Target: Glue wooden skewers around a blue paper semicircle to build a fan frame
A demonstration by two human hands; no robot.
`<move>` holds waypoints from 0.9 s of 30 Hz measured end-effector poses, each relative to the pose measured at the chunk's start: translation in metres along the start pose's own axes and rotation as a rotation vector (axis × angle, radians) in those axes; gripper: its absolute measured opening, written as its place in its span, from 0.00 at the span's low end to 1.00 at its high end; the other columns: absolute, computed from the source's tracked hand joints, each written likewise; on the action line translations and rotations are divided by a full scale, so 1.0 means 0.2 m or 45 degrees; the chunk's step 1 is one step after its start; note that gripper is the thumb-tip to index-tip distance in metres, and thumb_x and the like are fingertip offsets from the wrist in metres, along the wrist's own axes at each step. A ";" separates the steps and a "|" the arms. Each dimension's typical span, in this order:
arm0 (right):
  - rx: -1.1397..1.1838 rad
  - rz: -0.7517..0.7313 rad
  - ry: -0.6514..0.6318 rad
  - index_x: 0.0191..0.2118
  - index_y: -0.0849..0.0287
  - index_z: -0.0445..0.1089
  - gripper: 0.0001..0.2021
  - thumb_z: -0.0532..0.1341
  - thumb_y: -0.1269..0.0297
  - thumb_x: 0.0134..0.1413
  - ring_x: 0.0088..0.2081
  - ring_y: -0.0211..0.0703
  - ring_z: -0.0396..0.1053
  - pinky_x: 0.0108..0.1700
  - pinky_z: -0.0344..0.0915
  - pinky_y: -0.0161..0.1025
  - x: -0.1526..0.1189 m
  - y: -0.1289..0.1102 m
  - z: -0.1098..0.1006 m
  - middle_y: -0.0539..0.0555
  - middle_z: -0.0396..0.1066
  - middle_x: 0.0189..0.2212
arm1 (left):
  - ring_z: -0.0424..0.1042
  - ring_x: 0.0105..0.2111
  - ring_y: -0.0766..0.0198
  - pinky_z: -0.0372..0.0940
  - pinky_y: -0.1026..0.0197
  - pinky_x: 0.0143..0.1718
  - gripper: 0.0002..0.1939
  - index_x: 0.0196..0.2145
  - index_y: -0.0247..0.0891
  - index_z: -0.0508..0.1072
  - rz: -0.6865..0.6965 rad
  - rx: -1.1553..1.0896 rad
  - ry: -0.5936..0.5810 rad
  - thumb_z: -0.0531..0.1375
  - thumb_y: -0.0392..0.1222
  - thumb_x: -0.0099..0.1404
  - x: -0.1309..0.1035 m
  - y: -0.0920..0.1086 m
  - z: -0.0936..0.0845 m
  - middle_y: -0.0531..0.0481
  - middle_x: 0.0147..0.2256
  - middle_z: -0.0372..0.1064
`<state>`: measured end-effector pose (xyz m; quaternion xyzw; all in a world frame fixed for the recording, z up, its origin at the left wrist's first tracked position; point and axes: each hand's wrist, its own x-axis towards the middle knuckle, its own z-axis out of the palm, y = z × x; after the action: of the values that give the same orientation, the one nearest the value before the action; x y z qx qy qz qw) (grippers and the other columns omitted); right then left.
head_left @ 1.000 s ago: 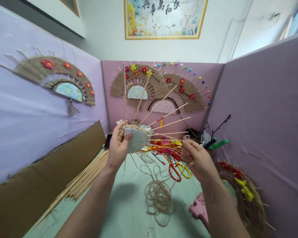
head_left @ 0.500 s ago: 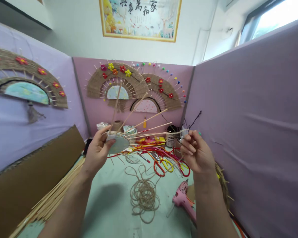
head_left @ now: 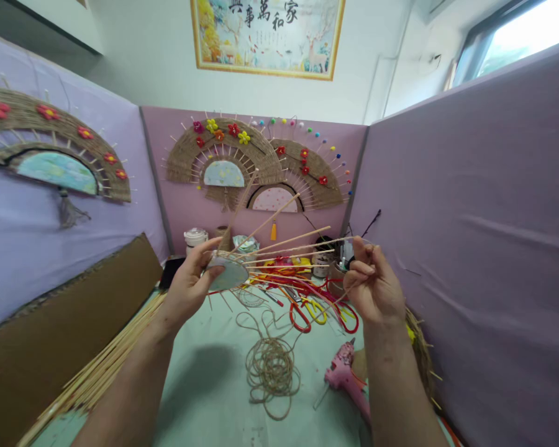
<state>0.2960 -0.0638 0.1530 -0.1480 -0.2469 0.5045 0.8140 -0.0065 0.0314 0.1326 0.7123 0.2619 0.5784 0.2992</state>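
Note:
My left hand (head_left: 190,282) grips a small fan frame by its pale rounded base (head_left: 230,274), thumb on the near face. Thin wooden sticks (head_left: 279,210) spread from this base up and to the right. Level with it on the right, my right hand (head_left: 375,282) is closed, thumb and fingertips pinching a strand of jute twine (head_left: 343,239) drawn out from the frame. More of the strand trails below that hand toward a loose twine coil (head_left: 272,371) on the table. The exact pinch point is partly hidden by my fingers.
A pink glue gun (head_left: 345,375) lies near my right forearm. Scissors (head_left: 300,316) and red and yellow craft stems lie behind the coil. Bundled sticks (head_left: 107,351) and a cardboard sheet (head_left: 65,329) are at left. Finished fans (head_left: 223,146) hang on the partitions.
The fan frame has tilted, its sticks swinging lower and to the right. My right hand has turned slightly, keeping its pinch, and the strand now runs upward to it.

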 end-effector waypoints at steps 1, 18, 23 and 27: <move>-0.006 0.026 0.037 0.28 0.57 0.72 0.08 0.63 0.66 0.58 0.16 0.21 0.62 0.19 0.64 0.18 0.01 0.01 -0.01 0.47 0.81 0.35 | 0.72 0.41 0.60 0.67 0.59 0.42 0.23 0.55 0.41 0.67 0.009 0.016 0.003 0.61 0.42 0.62 0.00 0.00 0.00 0.46 0.41 0.74; -0.596 0.077 -0.002 0.27 0.58 0.66 0.15 0.72 0.59 0.38 0.15 0.26 0.47 0.14 0.45 0.24 -0.02 0.28 0.02 0.40 0.58 0.15 | 0.73 0.42 0.60 0.66 0.59 0.45 0.20 0.46 0.39 0.70 0.004 -0.225 0.639 0.65 0.48 0.59 0.04 -0.03 -0.04 0.47 0.42 0.74; -1.515 0.105 -0.292 0.25 0.58 0.63 0.13 0.61 0.54 0.47 0.20 0.32 0.53 0.21 0.50 0.31 0.02 0.48 -0.09 0.44 0.58 0.18 | 0.72 0.41 0.65 0.66 0.63 0.45 0.18 0.40 0.39 0.72 0.065 -0.527 0.902 0.69 0.48 0.54 0.05 -0.01 -0.01 0.49 0.40 0.73; -1.719 0.228 -0.520 0.22 0.57 0.61 0.10 0.58 0.58 0.46 0.22 0.35 0.57 0.26 0.54 0.33 0.01 0.60 -0.13 0.45 0.59 0.18 | 0.72 0.42 0.64 0.66 0.61 0.45 0.19 0.40 0.40 0.72 -0.011 -0.718 0.928 0.70 0.47 0.52 0.04 0.01 0.06 0.49 0.41 0.72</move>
<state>0.2212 -0.0080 0.0734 -0.5423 -0.6400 0.3241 0.4374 0.0066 0.0336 0.1369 0.3519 0.1853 0.8386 0.3722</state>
